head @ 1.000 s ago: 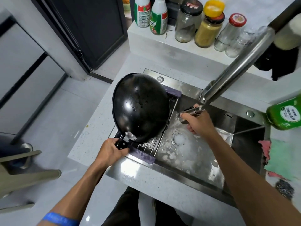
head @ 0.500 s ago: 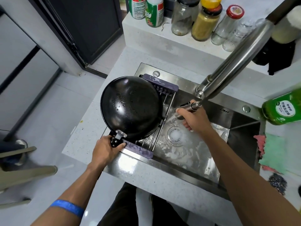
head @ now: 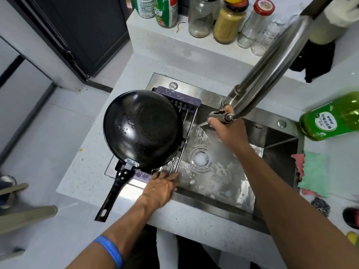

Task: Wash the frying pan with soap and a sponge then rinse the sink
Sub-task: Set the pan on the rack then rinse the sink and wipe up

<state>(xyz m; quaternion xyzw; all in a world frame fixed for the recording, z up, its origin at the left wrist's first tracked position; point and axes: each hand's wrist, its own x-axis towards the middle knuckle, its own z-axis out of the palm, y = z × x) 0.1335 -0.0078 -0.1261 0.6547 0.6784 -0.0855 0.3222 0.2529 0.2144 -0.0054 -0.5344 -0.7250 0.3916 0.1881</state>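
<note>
1. The frying pan (head: 142,129) lies upside down on the drying rack (head: 183,117) that spans the left end of the sink (head: 275,150), its wet black underside facing up.
2. The pan's black handle (head: 113,193) sticks out toward the person, past the sink's front edge and over the counter (head: 85,156); no hand touches it.
3. The left hand (head: 161,186) rests flat, fingers spread and gripping nothing, on the near end of the rack at the sink's front rim, just to the right of the handle. A blue wristband (head: 110,250) sits on that forearm.
4. The right hand (head: 228,129) is closed around the spray head (head: 218,115) of the pull-out faucet (head: 272,68), pointing it left and downward.
5. Water (head: 200,131) streams from the spray head onto the sink floor just beside the rack's rails.
6. Soap foam lies across the sink bottom and fills the round drain (head: 201,158).
7. A green dish soap bottle (head: 330,117) stands at the sink's right rear corner, and a green and pink cloth (head: 310,173) lies on the counter to the right.
8. A steel scourer (head: 320,205) sits near the cloth's front edge.
9. Jars and bottles (head: 229,22) line the raised ledge behind the sink.
</note>
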